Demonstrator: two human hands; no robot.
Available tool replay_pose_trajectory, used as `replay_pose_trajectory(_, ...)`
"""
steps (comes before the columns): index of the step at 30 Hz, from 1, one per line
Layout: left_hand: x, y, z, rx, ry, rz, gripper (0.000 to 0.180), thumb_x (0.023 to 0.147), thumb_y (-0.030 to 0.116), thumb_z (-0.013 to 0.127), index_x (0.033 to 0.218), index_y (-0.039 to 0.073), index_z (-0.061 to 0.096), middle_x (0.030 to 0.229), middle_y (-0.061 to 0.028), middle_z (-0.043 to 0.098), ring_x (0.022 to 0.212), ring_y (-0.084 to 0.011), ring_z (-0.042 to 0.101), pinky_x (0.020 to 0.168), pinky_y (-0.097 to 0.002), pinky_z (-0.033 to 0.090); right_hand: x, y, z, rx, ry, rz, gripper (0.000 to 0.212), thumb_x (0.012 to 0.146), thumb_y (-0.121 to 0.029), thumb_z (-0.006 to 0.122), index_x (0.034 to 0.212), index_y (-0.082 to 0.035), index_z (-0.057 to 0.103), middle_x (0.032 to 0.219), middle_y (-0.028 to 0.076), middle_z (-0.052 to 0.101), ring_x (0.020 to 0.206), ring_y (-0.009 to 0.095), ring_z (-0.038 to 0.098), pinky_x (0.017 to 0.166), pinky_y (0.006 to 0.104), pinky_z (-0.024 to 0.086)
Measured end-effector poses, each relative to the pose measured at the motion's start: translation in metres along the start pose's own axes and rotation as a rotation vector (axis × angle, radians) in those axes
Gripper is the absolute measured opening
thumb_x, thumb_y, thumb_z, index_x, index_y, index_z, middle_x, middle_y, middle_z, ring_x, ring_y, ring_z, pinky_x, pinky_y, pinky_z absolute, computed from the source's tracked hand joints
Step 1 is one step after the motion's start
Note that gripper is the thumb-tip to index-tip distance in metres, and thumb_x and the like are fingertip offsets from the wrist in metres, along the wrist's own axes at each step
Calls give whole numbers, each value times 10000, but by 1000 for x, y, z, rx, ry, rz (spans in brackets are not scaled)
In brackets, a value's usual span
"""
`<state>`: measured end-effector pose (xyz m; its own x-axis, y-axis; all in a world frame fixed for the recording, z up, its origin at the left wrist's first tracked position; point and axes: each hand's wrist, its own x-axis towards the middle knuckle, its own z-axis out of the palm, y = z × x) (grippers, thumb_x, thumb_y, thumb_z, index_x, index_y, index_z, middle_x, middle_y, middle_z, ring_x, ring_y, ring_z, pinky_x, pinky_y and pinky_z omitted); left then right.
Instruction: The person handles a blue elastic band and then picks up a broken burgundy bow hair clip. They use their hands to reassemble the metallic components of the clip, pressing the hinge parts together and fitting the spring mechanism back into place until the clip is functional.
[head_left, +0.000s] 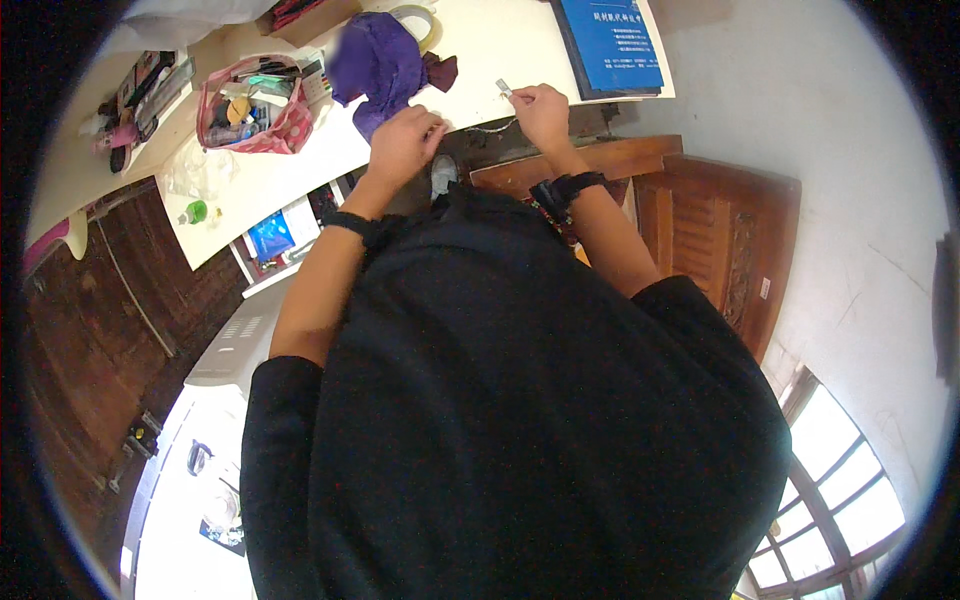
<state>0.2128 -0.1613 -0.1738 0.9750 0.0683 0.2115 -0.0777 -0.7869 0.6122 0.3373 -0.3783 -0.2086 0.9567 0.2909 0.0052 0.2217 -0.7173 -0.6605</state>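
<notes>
My right hand (541, 117) pinches a small silvery piece (503, 87) between thumb and fingers, above the table's near edge. Below that hand runs a thin pale strand (492, 128); where its ends go I cannot see. My left hand (405, 145) is closed, fingertips together, at the same edge; anything in them is too small to make out. Just beyond it lies a bundle of purple cloth (395, 62) with a dark maroon part (441, 72) on its right side.
A pink patterned open pouch (290, 130) full of small items stands on the cream table (500, 45). A tape roll (428, 25) lies behind the cloth, a blue printed folder (612, 45) at right. A clear bag (200, 172) is at left. Carved wooden furniture (715, 230) stands right.
</notes>
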Motion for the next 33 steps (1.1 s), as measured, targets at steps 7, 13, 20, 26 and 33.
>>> replay_pose_trajectory(7,20,12,38,26,-179,-103,176,833,269,687,909,111,701,873,-47,645,833,-270,653,690,-374,530,-7,-18,1,47,-43,-55,161,795,-198,709,805,-48,763,767,176,699,699,318,689,678,389,553)
replay_pose_trajectory(13,31,14,50,-49,-177,-234,269,777,296,744,958,103,694,894,-58,660,830,-264,658,710,-375,529,-15,-20,11,18,-70,-38,178,800,-225,705,819,-58,765,778,190,692,709,343,678,686,407,550)
replay_pose_trajectory(20,34,3,55,-72,-179,-287,257,758,308,760,935,124,734,901,-58,685,845,-261,666,728,-375,530,-17,-22,18,47,-64,-104,156,785,-205,705,816,-63,762,777,187,689,726,349,675,700,421,548)
replay_pose_trajectory(26,37,5,53,-60,-185,-316,266,781,326,754,925,103,744,943,-111,696,818,-287,676,732,-382,538,-15,-23,24,47,-115,-125,157,781,-184,702,814,-37,748,781,190,689,735,346,677,706,425,549)
replay_pose_trajectory(33,26,-6,46,-242,-69,-232,149,800,162,727,884,39,719,851,-121,671,777,-271,668,695,-358,527,-6,-14,19,128,-175,-116,121,807,-112,692,877,-15,711,833,160,662,741,286,657,697,380,532)
